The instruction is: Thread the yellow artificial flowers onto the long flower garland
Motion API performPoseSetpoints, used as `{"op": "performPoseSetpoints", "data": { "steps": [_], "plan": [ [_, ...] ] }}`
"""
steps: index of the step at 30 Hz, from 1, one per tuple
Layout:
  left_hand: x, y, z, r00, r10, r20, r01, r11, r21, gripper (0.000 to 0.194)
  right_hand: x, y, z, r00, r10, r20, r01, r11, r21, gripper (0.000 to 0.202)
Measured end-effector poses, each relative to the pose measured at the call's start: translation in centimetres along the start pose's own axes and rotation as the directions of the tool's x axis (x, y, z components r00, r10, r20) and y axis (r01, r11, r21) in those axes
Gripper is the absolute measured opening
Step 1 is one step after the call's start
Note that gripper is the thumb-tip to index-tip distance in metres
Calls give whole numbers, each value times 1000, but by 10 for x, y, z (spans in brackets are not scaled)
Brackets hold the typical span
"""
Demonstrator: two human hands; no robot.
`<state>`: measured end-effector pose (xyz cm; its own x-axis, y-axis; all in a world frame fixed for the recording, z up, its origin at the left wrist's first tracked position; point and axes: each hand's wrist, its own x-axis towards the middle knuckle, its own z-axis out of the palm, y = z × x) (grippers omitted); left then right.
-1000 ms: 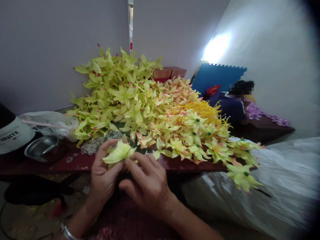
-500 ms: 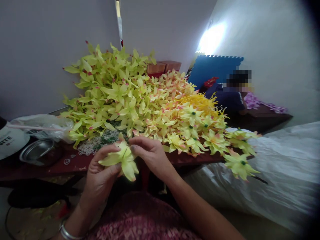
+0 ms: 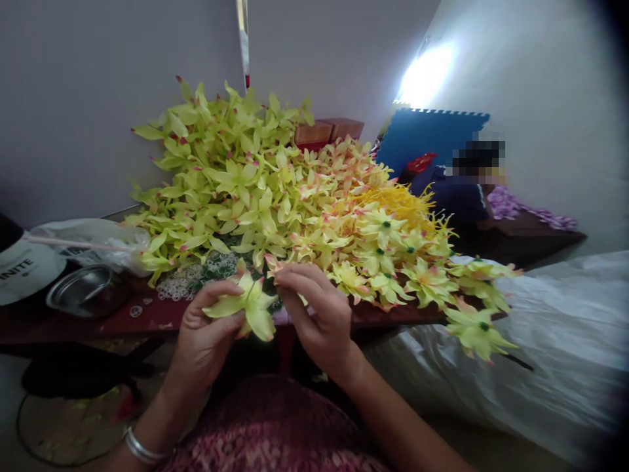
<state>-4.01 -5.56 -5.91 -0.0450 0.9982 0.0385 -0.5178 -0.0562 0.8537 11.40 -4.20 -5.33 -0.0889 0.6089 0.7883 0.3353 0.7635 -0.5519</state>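
Observation:
A yellow-green artificial flower (image 3: 259,311) with long petals and a thin dark line at its middle is pinched between the thumb and fingers of my left hand (image 3: 209,337). Just right of that flower, my right hand (image 3: 322,321) has its fingertips pressed together. A pinkish petal tip shows beside them, but whether they grip it or anything else is hidden. Behind both hands rises a big heap of yellow-green flower pieces (image 3: 246,177). Finished-looking layered flowers with green backs (image 3: 386,226) lie at the heap's right front.
Small white and green rings (image 3: 179,283) lie on the dark red table (image 3: 157,321). A metal bowl (image 3: 86,292) and a plastic bag (image 3: 108,242) are at left. Yellow strands (image 3: 398,203) top the heap. A white plastic sheet (image 3: 565,328) hangs at right; another person (image 3: 449,196) sits beyond.
My right hand has drawn away from the flower to the right, its fingers closing together. My left hand keeps hold of the flower. The whole view has shifted slightly.

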Motion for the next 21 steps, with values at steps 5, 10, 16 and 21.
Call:
{"op": "performPoseSetpoints", "data": {
  "steps": [5,10,16,21],
  "plan": [
    [1,0,2,999,-39,-20,38,999,-20,32,-2,-7,-3,951,-264,159,289,943,-167,21],
    [-2,0,6,998,-42,-48,41,999,-24,49,-6,-4,5,930,-237,282,317,904,-286,25],
    [-4,0,10,999,-21,-50,22,1000,15,63,-13,-4,7,923,-228,310,328,888,-322,31],
    [-3,-2,9,999,8,-41,-8,1000,6,61,-16,-4,9,926,-219,307,324,880,-348,31]
  ]
}}
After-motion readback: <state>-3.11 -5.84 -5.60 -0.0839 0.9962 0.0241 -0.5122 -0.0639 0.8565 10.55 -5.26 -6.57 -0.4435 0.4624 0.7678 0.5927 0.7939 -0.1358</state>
